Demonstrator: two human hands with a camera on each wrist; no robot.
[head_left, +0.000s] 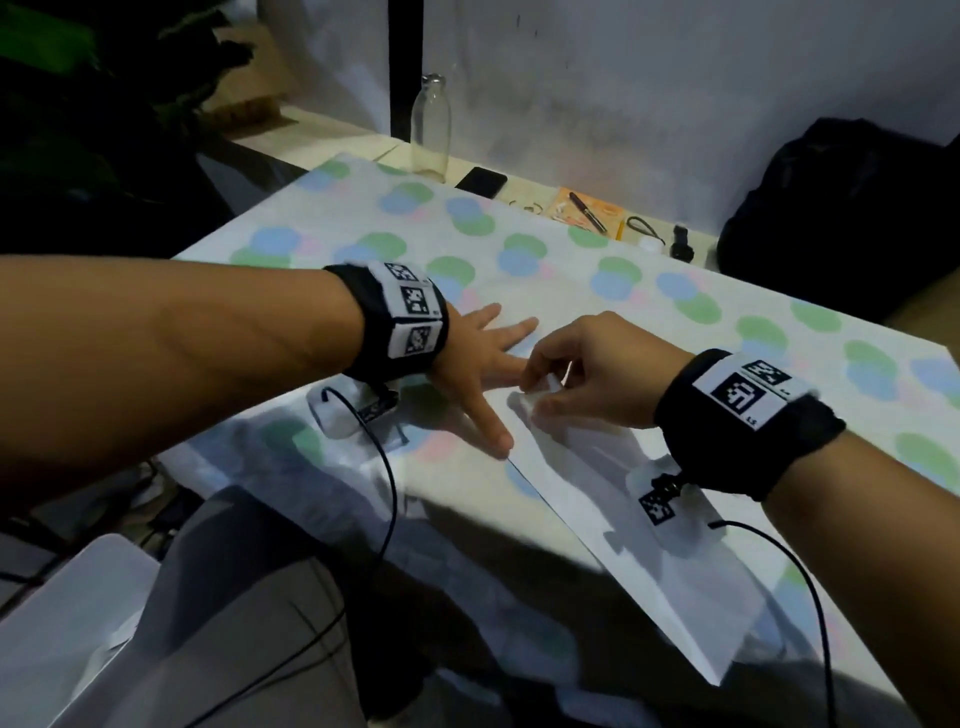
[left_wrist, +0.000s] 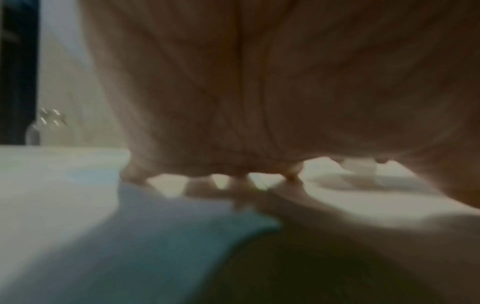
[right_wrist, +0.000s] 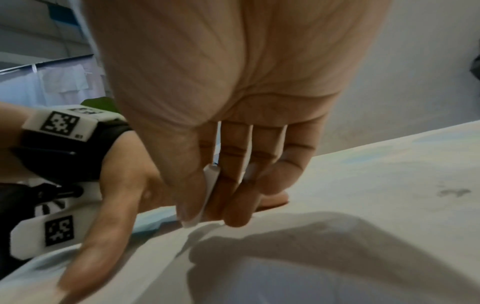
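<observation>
A white paper lies on the flowered cloth, well on the near side of the glass bottle and to the right of it. It is long and narrow, and its far tip points back toward the bottle while its near end reaches the table edge closest to the person. The right hand is at this far tip: its thumb and curled fingers pinch the tip, which is lifted a little from the cloth, and in the right wrist view a thin white fold stands between the thumb and the first fingers. The left hand lies flat on the cloth on the bottle's near side, just left of the paper tip, with all fingers straight and spread and nothing held. Its thumb tip touches the left edge of the paper, and its longer fingers reach toward the right hand and almost meet it. The left wrist view is blurred and shows only the palm low over the surface. A dark phone lies just right of the bottle, a pen lies farther right of it, and a black bag stands well to the bottle's right, by the wall.
</observation>
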